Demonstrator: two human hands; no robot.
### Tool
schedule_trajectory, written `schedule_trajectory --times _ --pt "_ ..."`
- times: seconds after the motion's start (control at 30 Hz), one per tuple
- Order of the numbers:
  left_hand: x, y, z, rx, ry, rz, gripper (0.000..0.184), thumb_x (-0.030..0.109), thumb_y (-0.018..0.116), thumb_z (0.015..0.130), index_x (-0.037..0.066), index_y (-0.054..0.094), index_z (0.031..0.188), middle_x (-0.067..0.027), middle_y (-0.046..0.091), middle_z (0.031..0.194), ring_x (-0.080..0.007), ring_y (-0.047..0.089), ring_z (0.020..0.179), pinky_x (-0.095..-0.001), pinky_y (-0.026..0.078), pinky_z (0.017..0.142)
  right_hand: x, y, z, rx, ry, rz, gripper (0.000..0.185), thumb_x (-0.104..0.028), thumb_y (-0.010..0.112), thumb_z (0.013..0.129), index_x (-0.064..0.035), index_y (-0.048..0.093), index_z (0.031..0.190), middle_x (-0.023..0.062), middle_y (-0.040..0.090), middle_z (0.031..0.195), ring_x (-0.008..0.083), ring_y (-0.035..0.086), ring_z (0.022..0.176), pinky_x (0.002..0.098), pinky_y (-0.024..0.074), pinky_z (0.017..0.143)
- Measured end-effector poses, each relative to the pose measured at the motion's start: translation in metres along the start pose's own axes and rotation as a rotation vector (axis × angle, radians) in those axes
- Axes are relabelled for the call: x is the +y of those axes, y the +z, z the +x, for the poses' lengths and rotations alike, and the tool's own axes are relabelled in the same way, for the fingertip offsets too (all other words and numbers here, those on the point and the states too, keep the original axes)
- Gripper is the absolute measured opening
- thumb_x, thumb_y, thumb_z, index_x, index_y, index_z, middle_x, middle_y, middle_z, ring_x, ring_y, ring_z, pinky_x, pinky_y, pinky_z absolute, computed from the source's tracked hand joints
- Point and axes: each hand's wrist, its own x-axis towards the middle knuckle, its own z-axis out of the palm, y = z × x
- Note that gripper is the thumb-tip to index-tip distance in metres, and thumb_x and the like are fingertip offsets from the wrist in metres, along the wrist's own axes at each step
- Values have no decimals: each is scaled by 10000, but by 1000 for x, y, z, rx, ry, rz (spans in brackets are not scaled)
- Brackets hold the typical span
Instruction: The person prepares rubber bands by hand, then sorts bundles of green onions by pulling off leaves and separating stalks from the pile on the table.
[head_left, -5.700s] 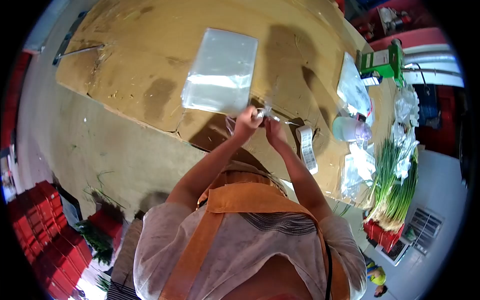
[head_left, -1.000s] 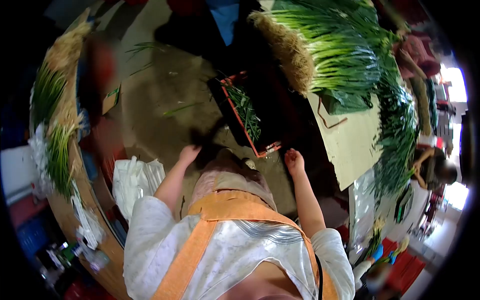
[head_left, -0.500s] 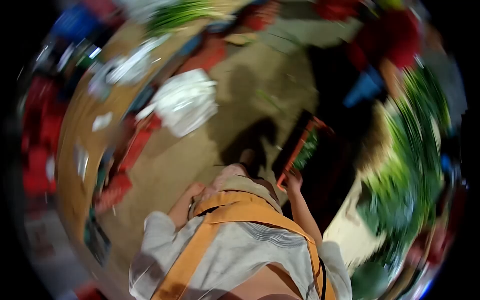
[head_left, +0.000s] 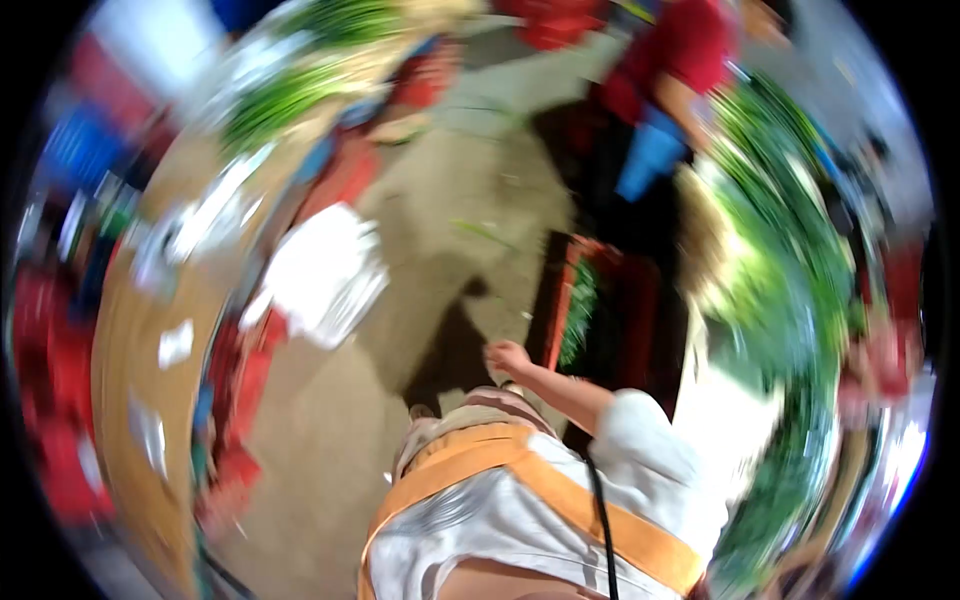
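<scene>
Red crate [head_left: 562, 308] near right hand [head_left: 508, 356] | half-curled, seemingly empty | left hand unseen, state untellable

A dull brown floor [head_left: 330, 420] runs from the upper centre to the lower left of the frame, darkened by shadows near the middle, with a long bench [head_left: 150, 340] with a tan top bowing along its left side. On the right, a pale tabletop [head_left: 730, 420] catches strong light, and beyond it a bluish-white glare [head_left: 905, 460] burns near the lower right edge. A whitish surface [head_left: 160, 40] at the upper left and a grey expanse [head_left: 850, 70] at the upper right are too blurred to identify as wall or floor.
</scene>
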Motion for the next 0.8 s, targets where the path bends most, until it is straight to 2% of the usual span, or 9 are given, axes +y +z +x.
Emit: schedule_trajectory --times 0.2,0.27,0.33,0.43,0.47,0.5,0.57,0.73,0.8 --pt "70 -109 44 -96 75 134 235 263 530 835 47 592 904 -56 599 698 -179 579 611 -320 449 532 -36 151 5 17 -240 267 177 -62 613 755 -66 579 929 44 580 726 120 540 552 237 420 475" --pt "81 -137 53 -66 99 159 232 258 527 838 46 590 910 -54 599 703 -177 579 614 -318 449 533 -16 182 -3 -66 -339 223 154 -88 597 782 -52 584 931 43 591 736 125 566 593 250 445 509" --pt "98 -161 63 -31 123 180 230 254 525 841 46 588 916 -52 598 709 -175 579 617 -316 448 534 -10 188 -32 -127 -487 -168 155 -115 589 802 -31 588 931 43 599 745 121 582 637 257 470 557" --pt "128 -187 76 33 175 181 227 247 520 845 45 584 926 -49 598 716 -173 579 622 -312 448 535 -7 152 -59 -116 -486 -222 179 -122 599 800 -18 597 946 47 605 753 115 579 653 258 484 590" --pt "140 -193 78 51 197 170 226 245 519 847 45 583 929 -48 598 719 -172 579 623 -311 448 536 -2 133 -58 26 -487 -222 191 -120 616 791 -27 610 958 49 611 760 113 577 646 260 490 596" --pt "151 -198 83 70 220 156 225 243 518 848 44 582 932 -47 597 721 -172 579 625 -310 448 536 4 111 -56 69 -342 57 189 -109 623 784 -38 617 960 44 612 762 117 576 626 258 492 582" --pt "178 -195 91 87 285 110 223 239 515 851 44 580 939 -45 597 726 -170 579 628 -307 448 537 17 61 -56 249 -272 195 171 -87 607 785 -35 608 947 37 601 748 117 564 594 243 478 533" --pt "237 -116 100 -71 408 -80 188 165 482 878 36 549 998 -36 588 780 -152 577 666 -280 440 555 55 -45 -82 462 -168 236 177 -99 571 786 -17 594 941 59 598 753 139 583 665 291 502 579" --pt "238 -72 89 -168 525 118 157 148 513 872 34 558 970 -38 579 757 -138 561 638 -262 432 548 64 -69 -94 496 -107 200 192 -91 568 777 -13 599 949 59 597 751 140 579 654 280 492 571"
